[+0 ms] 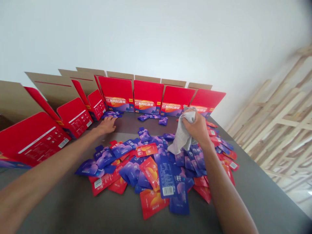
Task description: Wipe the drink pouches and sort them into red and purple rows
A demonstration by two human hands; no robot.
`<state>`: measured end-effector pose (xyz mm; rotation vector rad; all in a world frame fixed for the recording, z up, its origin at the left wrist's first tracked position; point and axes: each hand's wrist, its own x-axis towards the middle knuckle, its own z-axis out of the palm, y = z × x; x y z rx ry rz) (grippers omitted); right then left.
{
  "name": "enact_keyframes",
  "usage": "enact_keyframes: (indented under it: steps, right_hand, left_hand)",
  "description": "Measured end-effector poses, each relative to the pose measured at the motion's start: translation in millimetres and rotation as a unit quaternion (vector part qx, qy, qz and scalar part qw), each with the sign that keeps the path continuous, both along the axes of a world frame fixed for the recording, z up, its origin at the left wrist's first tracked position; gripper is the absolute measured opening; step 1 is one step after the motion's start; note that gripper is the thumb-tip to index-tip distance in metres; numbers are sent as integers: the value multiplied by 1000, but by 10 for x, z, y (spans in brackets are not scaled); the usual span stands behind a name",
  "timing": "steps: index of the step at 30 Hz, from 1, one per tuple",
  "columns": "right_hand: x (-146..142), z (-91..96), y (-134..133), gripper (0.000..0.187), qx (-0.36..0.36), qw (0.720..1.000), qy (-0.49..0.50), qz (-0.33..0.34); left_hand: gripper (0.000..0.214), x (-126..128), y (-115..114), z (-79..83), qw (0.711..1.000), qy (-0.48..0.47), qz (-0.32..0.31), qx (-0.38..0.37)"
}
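Note:
My right hand grips a bunched light-grey cloth, which hangs down over the right part of the pouch pile. Farther left, my left hand lies palm down with its fingers extended, close to a few purple pouches beside the boxes. Nothing shows in that hand, though its palm is hidden. In front of me spreads a loose heap of purple pouches and red pouches, overlapping at many angles. Several more purple pouches sit apart, behind the heap.
Several red cartons with raised flaps line the back, including a middle carton. More stand along the left, such as the nearest carton. Everything rests on a dark grey table. Wooden frames stand beyond its right edge, and a white wall behind.

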<state>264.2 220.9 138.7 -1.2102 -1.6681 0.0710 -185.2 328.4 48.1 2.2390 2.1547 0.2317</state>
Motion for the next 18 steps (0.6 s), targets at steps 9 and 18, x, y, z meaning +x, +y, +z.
enact_keyframes:
  steps: [9, 18]
  right_hand:
    - [107, 54, -33, 14, 2, 999, -26, -29]
    - [86, 66, -63, 12, 7, 999, -35, -30]
  left_hand:
    - [44, -373, 334, -57, 998, 45, 19, 34]
    - [43, -488, 285, -150, 998, 35, 43, 11]
